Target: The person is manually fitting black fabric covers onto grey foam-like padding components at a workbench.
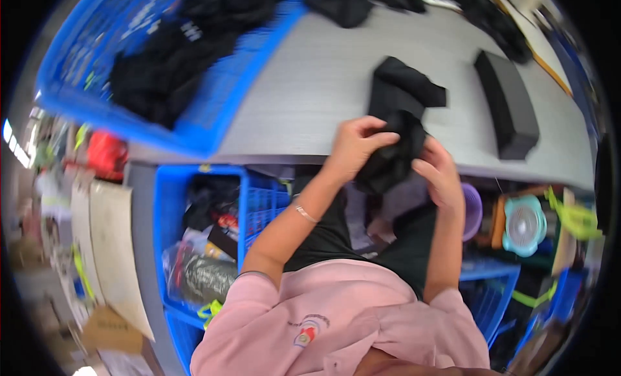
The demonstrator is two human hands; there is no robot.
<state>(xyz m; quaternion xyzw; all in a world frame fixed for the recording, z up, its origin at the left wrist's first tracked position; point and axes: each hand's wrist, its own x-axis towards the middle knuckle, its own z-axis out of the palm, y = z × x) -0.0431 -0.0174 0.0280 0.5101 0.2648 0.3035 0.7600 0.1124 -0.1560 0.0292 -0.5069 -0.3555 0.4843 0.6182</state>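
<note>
At smooth grey tabletop [297,111], rumpled black cloth [397,120], bent fingers [365,123] holding it

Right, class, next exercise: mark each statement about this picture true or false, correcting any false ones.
1. Left hand and right hand are both on black cloth. True.
2. The upper-left crate is red. False: that crate is blue.
3. A black block lies right of the hands. True.
4. The fan is at the left. False: the teal fan is at the right.
5. A bracelet circles the left arm. True.
</note>
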